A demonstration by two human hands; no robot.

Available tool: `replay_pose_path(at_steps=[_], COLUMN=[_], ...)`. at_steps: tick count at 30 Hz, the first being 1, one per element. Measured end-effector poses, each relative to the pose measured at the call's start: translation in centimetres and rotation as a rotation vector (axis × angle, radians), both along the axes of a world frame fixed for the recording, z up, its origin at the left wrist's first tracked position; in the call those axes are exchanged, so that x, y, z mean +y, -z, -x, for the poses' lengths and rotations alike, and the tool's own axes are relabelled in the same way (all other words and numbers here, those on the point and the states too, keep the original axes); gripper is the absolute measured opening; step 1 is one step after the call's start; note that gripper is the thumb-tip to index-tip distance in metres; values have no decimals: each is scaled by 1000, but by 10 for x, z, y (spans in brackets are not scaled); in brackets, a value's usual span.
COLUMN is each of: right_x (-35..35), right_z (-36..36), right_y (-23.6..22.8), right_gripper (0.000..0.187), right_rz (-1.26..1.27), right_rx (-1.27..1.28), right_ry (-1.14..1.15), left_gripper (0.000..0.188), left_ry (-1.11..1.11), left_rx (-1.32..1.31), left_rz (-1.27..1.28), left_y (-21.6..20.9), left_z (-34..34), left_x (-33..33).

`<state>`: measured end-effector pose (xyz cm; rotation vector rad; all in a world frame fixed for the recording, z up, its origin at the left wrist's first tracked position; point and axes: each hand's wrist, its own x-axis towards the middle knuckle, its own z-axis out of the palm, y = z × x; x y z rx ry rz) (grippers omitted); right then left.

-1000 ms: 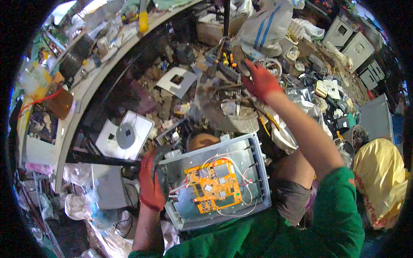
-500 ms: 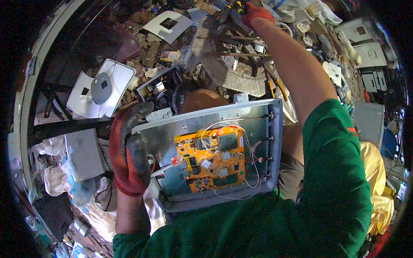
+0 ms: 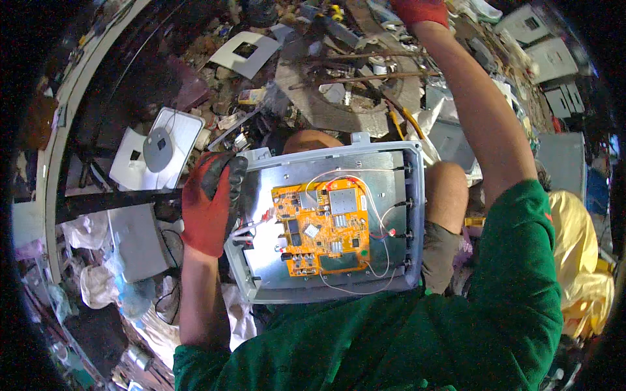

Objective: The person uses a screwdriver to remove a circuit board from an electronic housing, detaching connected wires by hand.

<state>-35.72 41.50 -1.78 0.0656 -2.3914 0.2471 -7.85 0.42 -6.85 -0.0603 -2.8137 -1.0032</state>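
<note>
My left hand [image 3: 212,202], in a red and black work glove, is closed around the left edge of an open grey metal housing [image 3: 417,195]. The housing rests tilted on my lap. Inside it an orange circuit board [image 3: 349,225] lies against a shiny metal plate, with thin white cables running to connectors along the right wall. My right arm reaches far forward. My right hand [image 3: 422,12], in a red glove, is cut by the upper edge, so its fingers are hidden. Pliers with yellow-orange handles [image 3: 412,122] lie just beyond the housing.
Scrap covers the ground ahead, with a stone slab [image 3: 303,98] and rusty rods [image 3: 378,79] among it. White panels with square holes [image 3: 244,53] lie at the far left, near a grey round disc [image 3: 158,150]. Yellow sheeting [image 3: 570,254] is bunched at right.
My right hand has moved right and farther forward, partly out of view, away from the yellow-and-black tool at the top. The housing sits a little higher and more level in the view.
</note>
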Motion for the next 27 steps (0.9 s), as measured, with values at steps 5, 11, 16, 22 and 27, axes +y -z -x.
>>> replay_pose_path(at_steps=[5,11,16,22,27], right_x=[90,155,148,149,137], right_z=[-132,-347,-431,-468,-488], right_y=[-76,-113,-89,-61,-43], right_gripper=[34,39,47,32,36], right_rz=[700,-178,964,242,930], right_rx=[225,390,344,338,357], right_ry=[-506,95,-502,-74,-197], left_gripper=[27,37,38,38,39], left_ry=[151,334,403,511,657], left_rx=[-120,58,27,49,179], left_rz=[-206,26,334,261,104], left_y=[-14,-25,-28,-50,-73], left_z=[11,11,7,9,-6], left_x=[37,121,145,155,171])
